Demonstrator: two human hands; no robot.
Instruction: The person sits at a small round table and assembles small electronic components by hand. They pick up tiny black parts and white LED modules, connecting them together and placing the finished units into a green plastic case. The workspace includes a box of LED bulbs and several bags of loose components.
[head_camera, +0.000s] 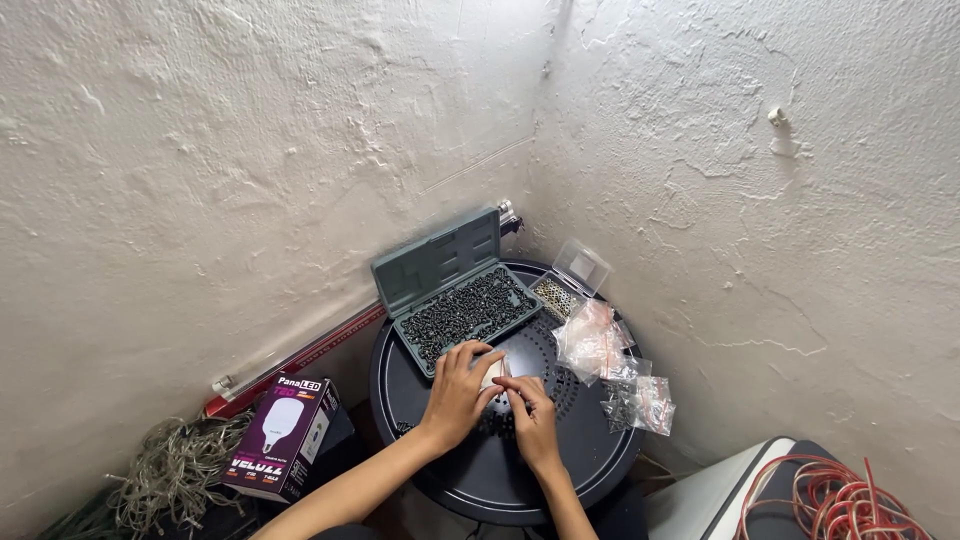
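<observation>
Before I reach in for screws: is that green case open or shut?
Open. The green case has its lid tilted back toward the wall, and small dark screws fill its tray.

Left hand (458, 388), right hand (533, 412) together, fingers curled.

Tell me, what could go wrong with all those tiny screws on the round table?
The open case of dark screws sits right by the left hand; a bump might spill it. The small plastic bags lie at the round table edge and could slide off.
</observation>
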